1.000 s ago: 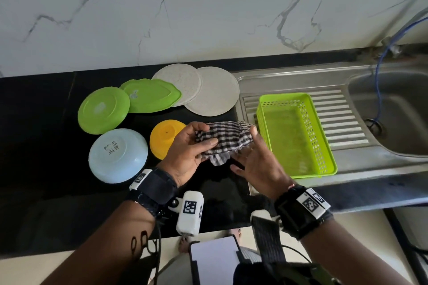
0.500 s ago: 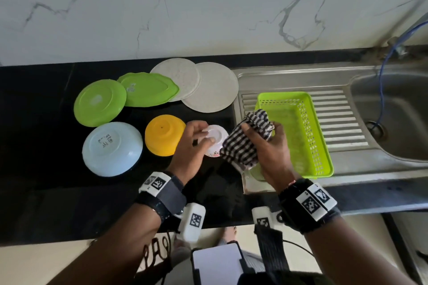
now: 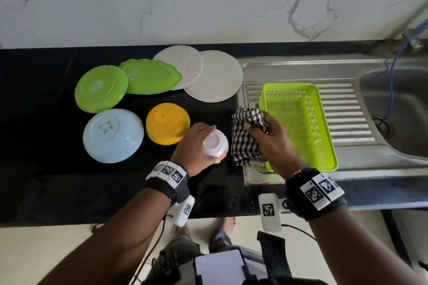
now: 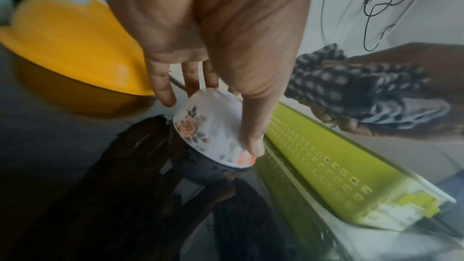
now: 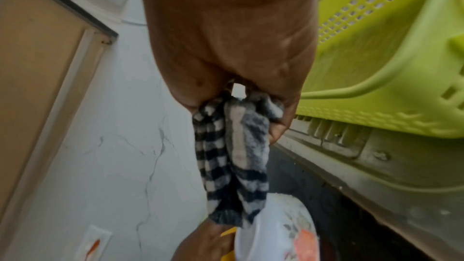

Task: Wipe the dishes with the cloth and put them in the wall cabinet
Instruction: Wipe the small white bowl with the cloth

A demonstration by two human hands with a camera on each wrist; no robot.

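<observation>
On the black counter (image 3: 46,180), at the far left, a round green plastic plate (image 3: 101,88) and a pale blue bowl (image 3: 113,135) are seen lying upside down. Next to the right, a leaf-shaped green plate (image 3: 150,76) and an inverted yellow plastic bowl (image 3: 167,123) are found, with two speckled off-white round plates (image 3: 215,76) overlapping behind them.

Just right of the yellow bowl, a small white cup with a floral print (image 3: 215,143) is held by the left hand (image 3: 194,146). It is gripped mouth-down, fingers and thumb curled round its sides, its base turned up toward the head camera, just above the counter.

Directly to the cup's right, close but not touching in the head view, a black-and-white checked cloth (image 3: 245,139) is bunched in the closed grip of the right hand (image 3: 273,143), its free end hanging down. Beyond it, a lime-green perforated plastic basket (image 3: 324,122) sits on the steel sink drainboard (image 3: 352,111).

The coming wipe is judged to turn on this gap: the cloth lies to the cup's right, so either hand need only travel sideways. The wall cabinet is not clearly identified.
</observation>
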